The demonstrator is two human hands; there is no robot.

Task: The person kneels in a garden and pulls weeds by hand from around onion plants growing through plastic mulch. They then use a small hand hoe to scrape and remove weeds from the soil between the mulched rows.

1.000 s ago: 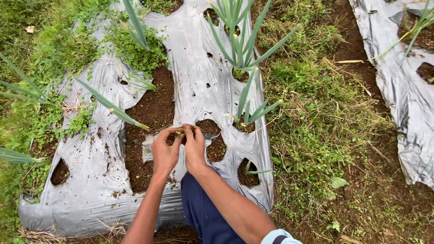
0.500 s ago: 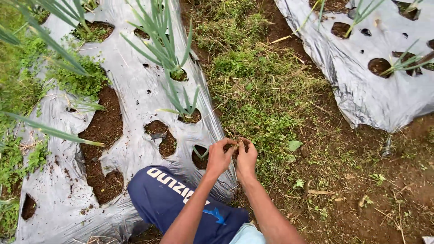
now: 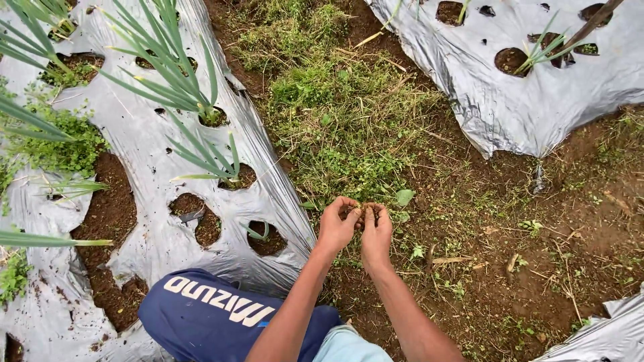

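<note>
both hands have shifted off the silver mulch sheet since a second ago, when they met over a planting hole; they now sit together over the weedy furrow between the beds. left hand (image 3: 337, 224) and right hand (image 3: 376, 229) touch at the fingertips, both curled shut around a small brown clump of soil and roots (image 3: 363, 213) pinched between them, held just above the ground.

step in hand, as judged: the clump is being worked or crumbled between the fingers over the path, clear of the bed. the next move would appear to call for a light rubbing pinch rather than force, since the material looks loose and crumbly and would drop easily; exact content of the clump is too small to confirm.

materials noted: the left mulch sheet (image 3: 144, 134) is thin, crinkled, reflective plastic, soil-spattered, with torn round holes exposing dark granular earth. green onion plant (image 3: 188, 87) stands in one hole, leaves long, tubular, tapering, stiff. a second mulch sheet (image 3: 510, 94) lies well apart at upper right, folded at its edge. the furrow (image 3: 349, 114) carries matted low weeds and dry straw over damp reddish-brown soil. a dark blue trouser knee (image 3: 208, 315) rests on the sheet edge, soft woven fabric
</note>
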